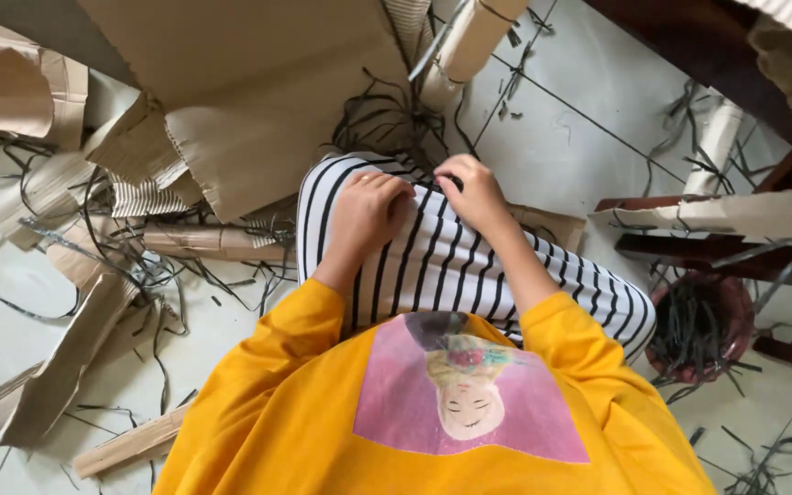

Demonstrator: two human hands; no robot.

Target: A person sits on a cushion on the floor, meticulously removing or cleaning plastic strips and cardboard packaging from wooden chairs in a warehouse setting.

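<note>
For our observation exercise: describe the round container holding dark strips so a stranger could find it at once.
Start at the dark wooden furniture along the right edge. Just below it, on the pale tiled floor, stands a reddish-brown round pot. Unlike the loose strips scattered around, its dark strips are bunched inside.

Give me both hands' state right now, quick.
Left hand: curled shut, pressing on the striped lap.
Right hand: closed, pinching a thin dark strip.
</note>
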